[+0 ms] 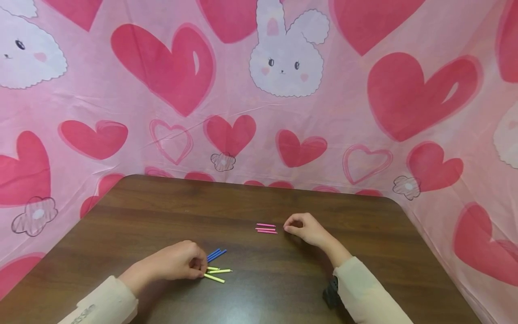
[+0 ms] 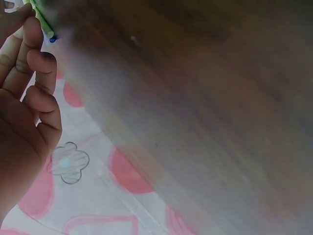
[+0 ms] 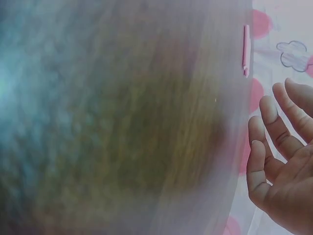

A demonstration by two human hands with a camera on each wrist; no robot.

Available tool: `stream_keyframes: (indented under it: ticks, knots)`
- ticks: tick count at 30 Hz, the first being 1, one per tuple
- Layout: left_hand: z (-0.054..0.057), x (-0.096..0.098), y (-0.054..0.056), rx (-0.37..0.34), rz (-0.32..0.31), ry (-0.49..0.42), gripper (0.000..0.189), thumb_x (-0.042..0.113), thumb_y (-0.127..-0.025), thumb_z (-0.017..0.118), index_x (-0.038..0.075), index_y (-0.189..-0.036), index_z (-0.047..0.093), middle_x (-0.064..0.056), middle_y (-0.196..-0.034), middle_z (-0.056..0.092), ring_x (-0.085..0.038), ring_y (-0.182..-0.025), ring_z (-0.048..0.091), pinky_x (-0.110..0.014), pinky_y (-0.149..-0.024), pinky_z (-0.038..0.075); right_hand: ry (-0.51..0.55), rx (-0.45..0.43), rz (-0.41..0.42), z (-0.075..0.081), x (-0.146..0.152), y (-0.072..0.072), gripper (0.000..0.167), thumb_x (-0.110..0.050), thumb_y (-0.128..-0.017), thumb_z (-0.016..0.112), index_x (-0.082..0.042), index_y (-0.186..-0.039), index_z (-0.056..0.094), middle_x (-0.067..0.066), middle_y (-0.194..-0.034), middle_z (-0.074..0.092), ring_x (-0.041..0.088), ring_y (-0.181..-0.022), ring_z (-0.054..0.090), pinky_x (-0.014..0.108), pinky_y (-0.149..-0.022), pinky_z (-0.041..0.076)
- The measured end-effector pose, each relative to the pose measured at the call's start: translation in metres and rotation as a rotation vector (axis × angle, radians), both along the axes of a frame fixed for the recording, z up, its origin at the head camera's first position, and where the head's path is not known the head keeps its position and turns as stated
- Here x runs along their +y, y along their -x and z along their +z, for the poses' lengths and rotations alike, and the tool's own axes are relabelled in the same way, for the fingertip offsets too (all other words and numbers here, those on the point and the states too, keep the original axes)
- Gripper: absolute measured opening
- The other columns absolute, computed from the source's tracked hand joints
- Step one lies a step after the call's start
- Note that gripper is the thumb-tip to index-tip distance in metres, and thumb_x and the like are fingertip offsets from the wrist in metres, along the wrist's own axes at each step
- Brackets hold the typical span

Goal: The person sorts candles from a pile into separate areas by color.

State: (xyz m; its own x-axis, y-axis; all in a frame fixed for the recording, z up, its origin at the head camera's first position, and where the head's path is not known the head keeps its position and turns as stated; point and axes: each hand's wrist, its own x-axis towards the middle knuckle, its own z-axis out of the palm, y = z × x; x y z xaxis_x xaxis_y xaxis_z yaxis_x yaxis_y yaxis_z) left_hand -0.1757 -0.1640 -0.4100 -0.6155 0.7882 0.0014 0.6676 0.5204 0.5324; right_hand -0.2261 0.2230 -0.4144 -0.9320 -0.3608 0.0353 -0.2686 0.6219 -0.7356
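My left hand is at the left ends of several thin yellow-green sticks, thumb and forefinger pinching the end of one. In the left wrist view a yellow-green stick runs past those fingertips, with a blue tip below it. Blue sticks lie just behind the yellow ones, partly covered by the hand. Three pink sticks lie side by side farther back. Just right of them, apart from them, is my right hand, fingers loosely bent, holding nothing visible.
All the sticks lie on a dark brown wooden table with rounded far corners. A pink cloth with hearts and rabbits hangs behind and around it. A black strap device sits at the right wrist.
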Motion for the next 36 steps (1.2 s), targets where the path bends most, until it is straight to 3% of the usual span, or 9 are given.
stream_keyframes:
  ticks: [5, 19, 25, 36]
  knots:
    - [0.003, -0.005, 0.000, -0.040, 0.025, -0.012, 0.016, 0.010, -0.084, 0.073, 0.022, -0.075, 0.068, 0.020, -0.063, 0.049, 0.008, -0.057, 0.041, -0.015, -0.051, 0.039, 0.019, 0.014, 0.030, 0.001, -0.003, -0.005, 0.014, -0.016, -0.094, 0.066, -0.004, -0.095, 0.072, 0.006, -0.095, 0.069, 0.016, -0.090, 0.056, 0.033, -0.082, 0.046]
    - [0.006, -0.025, -0.001, -0.020, 0.048, -0.064, 0.017, 0.007, -0.083, 0.072, 0.023, -0.075, 0.068, 0.020, -0.064, 0.051, 0.009, -0.057, 0.042, -0.016, -0.051, 0.040, 0.049, 0.019, 0.079, 0.002, -0.014, -0.012, 0.010, -0.015, -0.094, 0.067, -0.007, -0.094, 0.073, 0.006, -0.096, 0.070, 0.015, -0.091, 0.057, 0.032, -0.085, 0.047]
    - [0.006, -0.034, -0.001, 0.033, 0.058, -0.099, 0.018, 0.007, -0.082, 0.073, 0.023, -0.076, 0.067, 0.021, -0.064, 0.052, 0.010, -0.058, 0.042, -0.016, -0.050, 0.041, 0.044, 0.026, 0.119, 0.003, -0.022, -0.016, 0.013, -0.015, -0.093, 0.067, -0.004, -0.097, 0.072, 0.007, -0.095, 0.070, 0.014, -0.088, 0.055, 0.030, -0.082, 0.046]
    - [0.012, -0.043, 0.001, -0.005, 0.098, -0.105, 0.011, 0.008, -0.084, 0.074, 0.017, -0.078, 0.070, 0.017, -0.065, 0.056, 0.008, -0.059, 0.044, -0.018, -0.051, 0.042, 0.061, -0.015, 0.204, 0.005, -0.044, -0.025, 0.012, -0.012, -0.091, 0.071, -0.003, -0.098, 0.072, 0.005, -0.091, 0.070, 0.008, -0.079, 0.055, 0.023, -0.072, 0.047]
